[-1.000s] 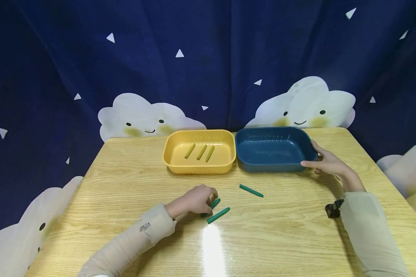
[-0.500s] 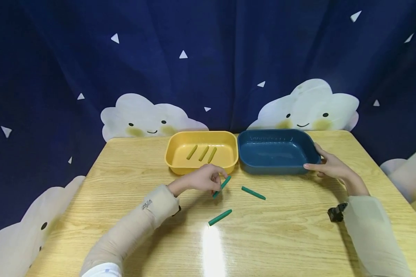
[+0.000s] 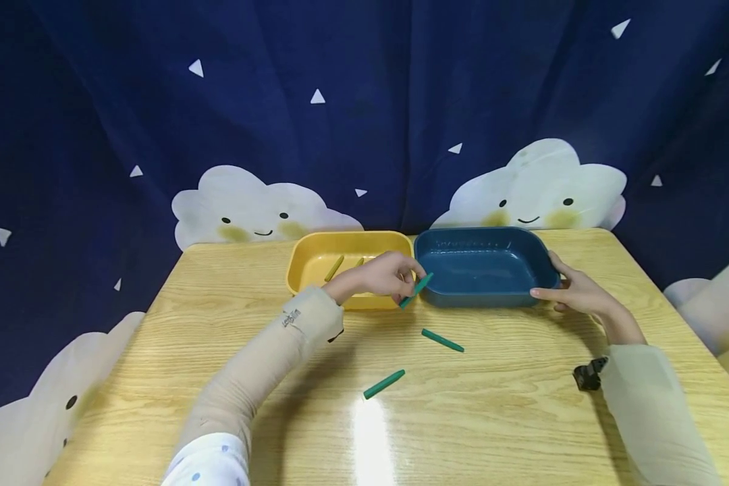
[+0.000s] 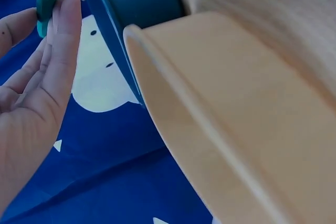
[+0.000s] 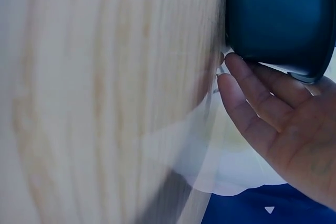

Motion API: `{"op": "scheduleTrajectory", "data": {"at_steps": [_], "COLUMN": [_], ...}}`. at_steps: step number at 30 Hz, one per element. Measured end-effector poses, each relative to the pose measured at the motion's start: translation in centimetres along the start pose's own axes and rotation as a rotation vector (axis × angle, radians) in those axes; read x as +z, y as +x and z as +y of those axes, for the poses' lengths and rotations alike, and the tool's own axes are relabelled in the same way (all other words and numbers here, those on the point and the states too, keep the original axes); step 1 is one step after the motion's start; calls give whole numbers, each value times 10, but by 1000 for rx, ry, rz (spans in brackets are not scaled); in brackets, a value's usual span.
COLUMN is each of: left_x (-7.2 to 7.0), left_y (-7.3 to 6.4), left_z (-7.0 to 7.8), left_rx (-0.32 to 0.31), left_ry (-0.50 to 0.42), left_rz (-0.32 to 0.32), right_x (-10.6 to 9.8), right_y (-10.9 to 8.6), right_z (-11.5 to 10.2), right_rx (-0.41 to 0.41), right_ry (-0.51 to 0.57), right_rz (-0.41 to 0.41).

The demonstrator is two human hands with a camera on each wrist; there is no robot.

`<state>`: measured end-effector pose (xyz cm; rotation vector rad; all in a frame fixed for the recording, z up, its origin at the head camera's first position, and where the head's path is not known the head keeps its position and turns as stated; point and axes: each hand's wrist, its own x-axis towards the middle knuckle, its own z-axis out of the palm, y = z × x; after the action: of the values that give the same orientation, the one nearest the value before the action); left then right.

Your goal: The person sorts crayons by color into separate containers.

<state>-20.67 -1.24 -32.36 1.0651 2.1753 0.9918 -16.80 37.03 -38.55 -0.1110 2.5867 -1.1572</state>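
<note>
My left hand [image 3: 389, 273] pinches a green crayon [image 3: 422, 283] between thumb and fingers, tilted above the front edge where the two bins meet. In the left wrist view the crayon [image 4: 47, 1] is seen nearly end-on. My right hand [image 3: 577, 290] touches the right front corner of the blue bin [image 3: 480, 298], thumb at the front and fingers along its side. In the right wrist view its fingers [image 5: 252, 87] lie fairly straight against the wall. Two more green crayons lie on the table, one [image 3: 442, 340] before the blue bin, another [image 3: 384, 384] nearer me.
A yellow bin [image 3: 298, 270] stands directly left of the blue one. Yellow crayons [image 3: 334, 268] lie in it, partly hidden by my left hand and forearm. Behind the wooden table [image 3: 219, 324] hangs a dark blue curtain [image 3: 364, 101] with clouds.
My left hand has picked up a green crayon from the table and carried it up and right, toward the gap between the bins. My right hand has stayed at the blue bin.
</note>
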Motion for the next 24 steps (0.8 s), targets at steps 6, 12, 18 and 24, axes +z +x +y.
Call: {"op": "scheduleTrajectory", "data": {"at_steps": [6, 12, 18, 24], "left_x": [-9, -16, -21, -27], "left_y": [25, 51, 78, 100], "left_z": [4, 14, 24, 28], "left_rx": [-2, -59, -109, -138], "left_ry": [36, 40, -38, -86], "left_rz": [6, 38, 59, 77], "right_x": [2, 2, 0, 0], "right_y": [3, 4, 2, 2], "right_z": [-1, -1, 0, 0], "right_rx": [-13, 0, 19, 31], "right_ry": [19, 37, 39, 34], "right_rz": [-2, 1, -10, -14]}}
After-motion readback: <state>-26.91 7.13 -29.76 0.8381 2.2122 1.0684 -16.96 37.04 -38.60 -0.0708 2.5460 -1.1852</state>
